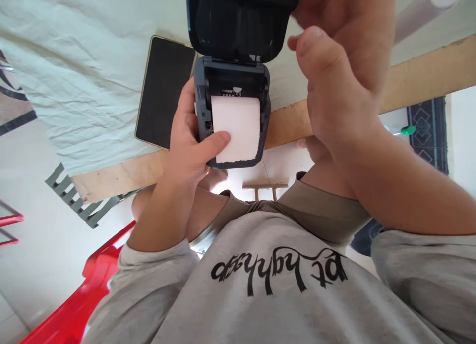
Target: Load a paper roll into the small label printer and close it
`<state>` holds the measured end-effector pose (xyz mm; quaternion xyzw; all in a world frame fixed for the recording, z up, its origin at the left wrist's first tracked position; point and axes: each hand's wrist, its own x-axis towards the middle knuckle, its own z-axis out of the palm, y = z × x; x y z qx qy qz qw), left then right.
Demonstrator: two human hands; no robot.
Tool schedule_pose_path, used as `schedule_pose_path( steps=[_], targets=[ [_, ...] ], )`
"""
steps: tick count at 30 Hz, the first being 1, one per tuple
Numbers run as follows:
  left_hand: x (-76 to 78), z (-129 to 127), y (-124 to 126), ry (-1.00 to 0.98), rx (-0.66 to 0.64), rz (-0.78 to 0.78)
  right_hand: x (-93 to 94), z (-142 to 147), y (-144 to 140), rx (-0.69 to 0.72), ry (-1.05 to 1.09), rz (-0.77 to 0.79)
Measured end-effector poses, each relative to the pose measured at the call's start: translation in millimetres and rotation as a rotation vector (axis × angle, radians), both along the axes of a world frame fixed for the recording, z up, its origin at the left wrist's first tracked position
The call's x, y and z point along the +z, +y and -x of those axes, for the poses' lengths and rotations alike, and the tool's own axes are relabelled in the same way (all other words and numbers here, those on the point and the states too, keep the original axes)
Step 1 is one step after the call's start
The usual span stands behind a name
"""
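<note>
Printer, lid swung open: the paper bay is reachable from above, though the lid stands over its far side and the paper strip covers most of the opening.
Left hand: wraps the printer's left flank, thumb on the paper edge; no way in from that side.
Right hand: grips the lid's right corner and blocks that side.
Phone: flat on the cloth, just left of the printer.
Table edge: bare strip of wood.
Paper roll: far right, well apart.
Red chair: low at left.
</note>
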<state>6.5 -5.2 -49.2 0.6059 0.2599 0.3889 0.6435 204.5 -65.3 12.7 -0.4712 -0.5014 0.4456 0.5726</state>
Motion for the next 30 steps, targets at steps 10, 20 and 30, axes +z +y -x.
schedule_pose_path(
  steps=[10, 20, 30],
  targets=[
    [-10.4, -1.3, 0.3, -0.071, 0.016, 0.032, 3.3, -14.1, -2.2, 0.155, -0.547, -0.145],
    [1.1, -8.5, -8.6, -0.128, 0.093, 0.063, -17.7, -6.0, 4.0, 0.339, -0.141, -0.023],
    [9.0, -7.7, -11.6, -0.075, 0.087, 0.116, -20.3, -1.0, 6.4, 0.333, -0.103, -0.038]
  ],
)
